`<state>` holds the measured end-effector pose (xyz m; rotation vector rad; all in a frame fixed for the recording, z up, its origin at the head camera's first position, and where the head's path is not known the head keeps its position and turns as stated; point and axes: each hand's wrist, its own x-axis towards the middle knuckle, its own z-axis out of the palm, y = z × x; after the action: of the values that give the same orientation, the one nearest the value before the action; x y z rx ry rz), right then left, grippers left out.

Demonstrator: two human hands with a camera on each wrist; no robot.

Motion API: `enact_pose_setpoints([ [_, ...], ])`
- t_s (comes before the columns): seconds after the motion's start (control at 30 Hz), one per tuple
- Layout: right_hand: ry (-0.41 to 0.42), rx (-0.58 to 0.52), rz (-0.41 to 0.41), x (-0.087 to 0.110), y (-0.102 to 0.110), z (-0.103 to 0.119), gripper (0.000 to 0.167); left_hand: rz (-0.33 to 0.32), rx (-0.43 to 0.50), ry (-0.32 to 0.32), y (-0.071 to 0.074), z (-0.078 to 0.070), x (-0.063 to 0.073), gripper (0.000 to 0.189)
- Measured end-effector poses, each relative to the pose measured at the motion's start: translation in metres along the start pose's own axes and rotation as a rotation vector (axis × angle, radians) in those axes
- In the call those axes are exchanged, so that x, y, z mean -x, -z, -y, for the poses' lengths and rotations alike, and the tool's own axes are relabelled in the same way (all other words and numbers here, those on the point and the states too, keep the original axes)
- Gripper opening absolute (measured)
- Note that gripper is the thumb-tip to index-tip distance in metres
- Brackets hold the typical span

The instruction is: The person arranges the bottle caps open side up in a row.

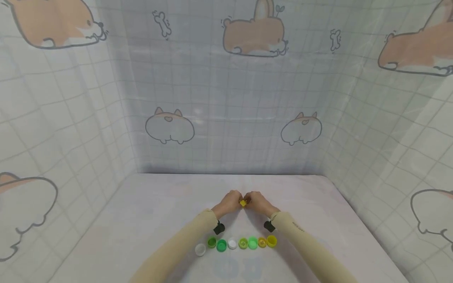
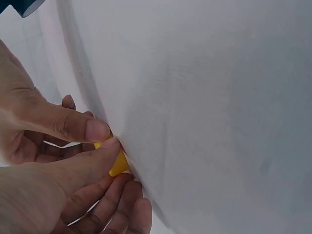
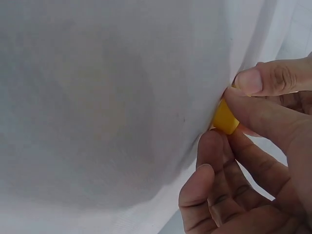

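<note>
Both hands meet over the table and hold one small yellow cap [image 1: 242,203] between them. My left hand [image 1: 229,203] pinches it from the left, and my right hand [image 1: 258,202] from the right. In the left wrist view the yellow cap [image 2: 119,165] shows smooth sides below the thumbs. Seen from the right wrist, the yellow cap [image 3: 224,118] is partly covered by thumbs and fingertips, so its full shape is hidden. The other fingers of the right hand [image 3: 253,180] curve below it.
A row of small caps lies nearer me, between the forearms: a clear one [image 1: 200,249], a white one [image 1: 232,243], several green ones, including a dark green cap [image 1: 221,245], and a yellow one [image 1: 271,241]. Patterned curtains [image 1: 226,90] surround the pale table [image 1: 170,188].
</note>
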<state>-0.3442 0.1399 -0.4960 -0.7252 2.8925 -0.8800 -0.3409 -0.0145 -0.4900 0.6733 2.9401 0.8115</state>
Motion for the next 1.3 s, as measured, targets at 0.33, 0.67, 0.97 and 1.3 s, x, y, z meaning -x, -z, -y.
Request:
enact_pose_setpoints([
  [0.33,0.006,0.012,0.003,0.003,-0.001,0.0,0.019,0.009,0.065,-0.033,0.004,0.002,0.004,0.012],
  [0.67,0.07,0.021,0.009,0.016,0.008,0.013,0.018,0.056,0.081,-0.04,0.019,-0.005,0.018,0.016],
  [0.97,0.089,-0.013,0.062,0.033,0.018,0.019,0.02,0.088,0.092,-0.097,0.026,-0.015,0.033,0.014],
  [1.3,0.113,-0.054,0.114,0.049,0.028,0.029,0.018,0.122,0.184,-0.113,0.033,-0.019,0.046,0.015],
])
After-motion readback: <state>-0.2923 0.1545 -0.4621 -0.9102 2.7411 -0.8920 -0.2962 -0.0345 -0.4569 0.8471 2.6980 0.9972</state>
